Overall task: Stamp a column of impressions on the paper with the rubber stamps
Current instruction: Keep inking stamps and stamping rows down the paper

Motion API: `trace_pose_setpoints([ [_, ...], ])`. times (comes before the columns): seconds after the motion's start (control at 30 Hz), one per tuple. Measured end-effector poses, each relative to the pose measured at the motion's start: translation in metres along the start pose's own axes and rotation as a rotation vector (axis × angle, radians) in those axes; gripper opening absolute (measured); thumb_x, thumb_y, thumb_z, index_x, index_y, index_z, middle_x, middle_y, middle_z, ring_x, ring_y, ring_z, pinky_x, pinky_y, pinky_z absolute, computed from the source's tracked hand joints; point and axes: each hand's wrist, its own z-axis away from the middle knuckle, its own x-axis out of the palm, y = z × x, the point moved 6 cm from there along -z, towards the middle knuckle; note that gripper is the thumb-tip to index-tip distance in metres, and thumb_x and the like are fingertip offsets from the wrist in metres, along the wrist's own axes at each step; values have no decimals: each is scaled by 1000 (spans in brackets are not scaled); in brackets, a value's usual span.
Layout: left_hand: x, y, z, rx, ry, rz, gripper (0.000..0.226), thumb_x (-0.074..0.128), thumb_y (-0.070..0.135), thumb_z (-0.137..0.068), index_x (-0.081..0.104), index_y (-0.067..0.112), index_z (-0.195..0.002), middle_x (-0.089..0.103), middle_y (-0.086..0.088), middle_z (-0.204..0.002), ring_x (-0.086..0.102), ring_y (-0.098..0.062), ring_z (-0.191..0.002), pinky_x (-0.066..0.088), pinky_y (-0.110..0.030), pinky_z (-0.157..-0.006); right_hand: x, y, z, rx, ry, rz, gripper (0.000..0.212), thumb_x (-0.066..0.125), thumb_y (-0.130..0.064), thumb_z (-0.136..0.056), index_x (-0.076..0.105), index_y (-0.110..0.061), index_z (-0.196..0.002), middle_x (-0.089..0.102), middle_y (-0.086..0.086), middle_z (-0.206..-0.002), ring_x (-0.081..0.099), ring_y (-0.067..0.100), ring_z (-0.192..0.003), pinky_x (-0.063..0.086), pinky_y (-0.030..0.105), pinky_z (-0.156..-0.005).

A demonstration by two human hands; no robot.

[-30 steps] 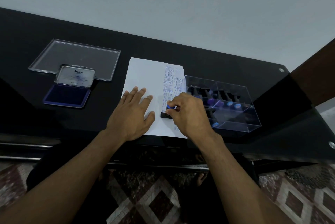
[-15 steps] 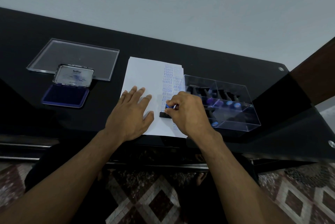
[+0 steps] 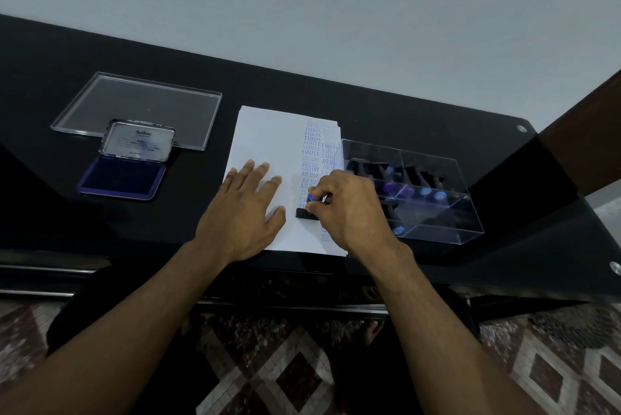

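Tabletop [image 3: 403, 119]: a dark, glossy surface is seen, on which everything else is laid.
Clear lid [image 3: 134, 109]: it is laid flat at the far left, just behind the ink pad.
Ink pad [image 3: 126, 176]: its case is left open, the blue pad is exposed toward the near side, and the metal cover is tilted back with "Artline" printed on it.
Left hand [image 3: 242, 213]: it is spread flat, palm down, on the left part of the paper; the fingers [image 3: 260, 172] are extended and nothing is gripped.
Paper [image 3: 268, 132]: a white sheet is placed at the middle of the tabletop, between the ink pad and the clear box; blue impressions such as "SAMPLE", "AMENDED" and "AIR MAIL" are arranged in columns along its right side.
Rubber stamp [image 3: 306, 213]: its black base is pressed against the paper below the left-hand column of impressions, and its blue knob is pointed toward the left hand.
Right hand [image 3: 349, 209]: the fingers are closed around the rubber stamp's handle.
Clear box [image 3: 433, 236]: it is set just right of the paper, overlapping the sheet's right edge, and further stamps with black handles and blue knobs are held inside.
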Motion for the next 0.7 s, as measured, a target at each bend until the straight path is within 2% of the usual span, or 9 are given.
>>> trace_pose_setpoints([
  [0.5, 2, -1, 0, 6, 15, -5, 72, 19, 58, -95, 39, 20, -153, 27, -10, -164, 14, -27, -155, 13, -47, -126, -1, -2, -2, 14, -2, 41, 11, 75, -23, -85, 77, -18, -94, 70, -6, -100, 64, 13, -88, 53, 31, -86],
  [0.6, 1, 0, 0, 3, 8, -4, 74, 17, 59, -94, 37, 21, -154, 25, -9, -165, 12, -27, -155, 9, -45, -125, -3, -1, 1, 1, 15, 1, 8, 77, -22, -84, 76, -17, -91, 70, -6, -98, 64, 11, -82, 54, 28, -83],
  [0.7, 1, 0, 0, 4, 12, 0, 72, 19, 59, -95, 37, 22, -154, 24, -7, -166, 11, -26, -155, 6, -42, -124, -10, 5, 7, 12, 104, -156, 9, 78, -16, -81, 74, -17, -89, 69, -7, -93, 63, 6, -73, 52, 20, -75],
])
